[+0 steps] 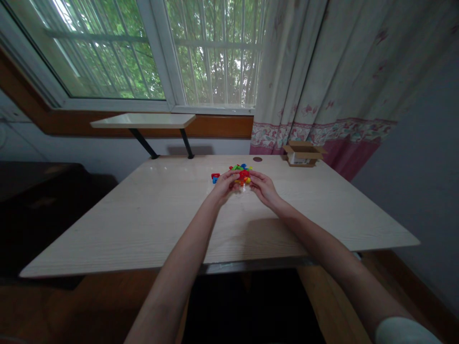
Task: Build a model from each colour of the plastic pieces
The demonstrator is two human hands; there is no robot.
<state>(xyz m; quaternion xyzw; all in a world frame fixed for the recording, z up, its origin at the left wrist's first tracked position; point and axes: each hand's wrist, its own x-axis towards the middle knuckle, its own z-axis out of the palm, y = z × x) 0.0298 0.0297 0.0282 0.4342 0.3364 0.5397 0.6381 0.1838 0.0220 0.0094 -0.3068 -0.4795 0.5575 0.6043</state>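
Observation:
My left hand (225,184) and my right hand (264,187) meet near the middle of the table, their fingers curled toward each other. Between the fingertips is a small red plastic piece (244,175), with both hands closed on its sides. Its exact kind is too small to make out. Right behind and around it lies a pile of small colourful plastic pieces (237,167) in green, blue, yellow, red and orange, partly hidden by my fingers. Just left of my left hand sit a red piece (215,175) and a blue piece (214,180), close together.
The pale wooden table (143,229) stretches to the wall. An open cardboard box (303,158) stands at the back right, near a dark round disc (257,159). A raised white shelf (143,121) on black legs is at the back left. A curtain (322,86) hangs behind the box.

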